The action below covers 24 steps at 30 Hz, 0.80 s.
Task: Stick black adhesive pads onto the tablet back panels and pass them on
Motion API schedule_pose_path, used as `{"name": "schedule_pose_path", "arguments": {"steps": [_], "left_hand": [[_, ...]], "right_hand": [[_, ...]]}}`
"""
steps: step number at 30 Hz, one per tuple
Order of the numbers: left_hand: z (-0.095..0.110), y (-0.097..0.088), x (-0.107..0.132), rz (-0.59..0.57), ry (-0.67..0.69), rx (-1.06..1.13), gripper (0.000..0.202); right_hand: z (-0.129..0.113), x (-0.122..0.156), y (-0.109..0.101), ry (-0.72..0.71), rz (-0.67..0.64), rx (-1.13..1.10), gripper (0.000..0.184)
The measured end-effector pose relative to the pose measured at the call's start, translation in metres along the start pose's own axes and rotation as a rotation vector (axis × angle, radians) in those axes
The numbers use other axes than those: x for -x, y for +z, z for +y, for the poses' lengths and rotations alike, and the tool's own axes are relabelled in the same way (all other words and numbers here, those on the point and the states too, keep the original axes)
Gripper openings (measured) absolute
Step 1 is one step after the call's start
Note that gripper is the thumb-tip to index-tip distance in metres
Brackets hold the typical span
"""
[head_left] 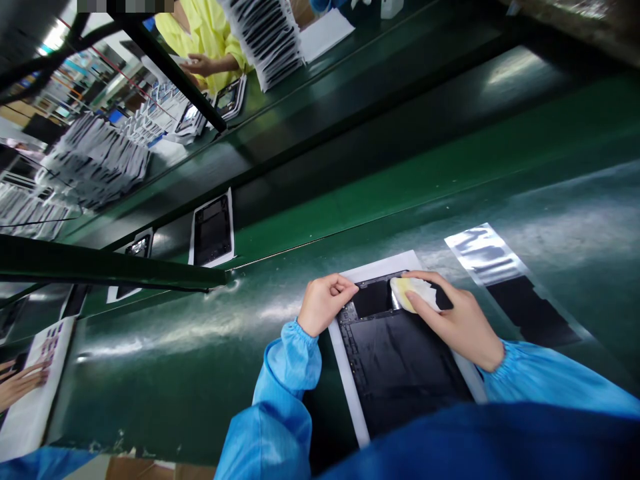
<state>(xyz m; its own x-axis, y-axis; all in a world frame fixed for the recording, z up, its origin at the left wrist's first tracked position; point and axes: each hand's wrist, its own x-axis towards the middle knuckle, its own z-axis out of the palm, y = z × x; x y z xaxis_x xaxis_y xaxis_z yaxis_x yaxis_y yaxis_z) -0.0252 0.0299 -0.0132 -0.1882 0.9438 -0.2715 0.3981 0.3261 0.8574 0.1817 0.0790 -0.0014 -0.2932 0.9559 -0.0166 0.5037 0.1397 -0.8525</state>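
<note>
Our landmark is the black tablet housing (405,367) directly before us, lying in a flat white tray (345,387) whose pale border shows along the housing's left side and far end. A dark rectangular recess (374,299) sits in the housing's far end, between our two hands. Our left hand (327,305) is at the housing's far left corner, thumb and fingertips drawn together; whether they pinch something thin, we cannot tell. Our right hand (457,320) grips a yellow-and-white pad (411,295) between thumb and fingers, over the far right part of the housing.

Beyond the housing and to its left, a second white tray (231,230) carries another black housing (213,232). Farther out that way, we see a tall stack of white trays (273,43) with dark layers between them, near a co-worker's yellow sleeve (227,60).

Right of the housing, just past our right hand, lies a clear film strip (487,257) bearing a black sheet (533,312). The widest run of green benchtop (180,373) stretches left from the housing to a co-worker's hand (25,387); its worn near edge (120,445) borders that stretch, and a green metal bar (110,261) juts in above its far side.
</note>
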Motion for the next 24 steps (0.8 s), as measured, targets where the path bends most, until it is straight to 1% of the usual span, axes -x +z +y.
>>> {"name": "schedule_pose_path", "arguments": {"steps": [7,14,19,24], "left_hand": [[0.0011,-0.0002,0.0003,-0.001,-0.004,-0.002,0.015],[-0.0007,-0.0005,0.0,-0.004,0.015,-0.007,0.019],[0.0004,-0.0005,0.0001,-0.007,0.003,-0.012,0.02],[-0.0001,0.0001,0.0001,0.003,-0.001,-0.008,0.022]], "right_hand": [[0.0019,-0.0005,-0.0002,-0.027,0.007,0.023,0.027],[0.0022,-0.0013,-0.0004,-0.038,0.009,0.035,0.028],[0.0003,-0.0012,-0.0007,-0.027,0.009,0.027,0.027],[-0.0005,-0.0006,0.0002,-0.086,0.014,0.095,0.027]]}}
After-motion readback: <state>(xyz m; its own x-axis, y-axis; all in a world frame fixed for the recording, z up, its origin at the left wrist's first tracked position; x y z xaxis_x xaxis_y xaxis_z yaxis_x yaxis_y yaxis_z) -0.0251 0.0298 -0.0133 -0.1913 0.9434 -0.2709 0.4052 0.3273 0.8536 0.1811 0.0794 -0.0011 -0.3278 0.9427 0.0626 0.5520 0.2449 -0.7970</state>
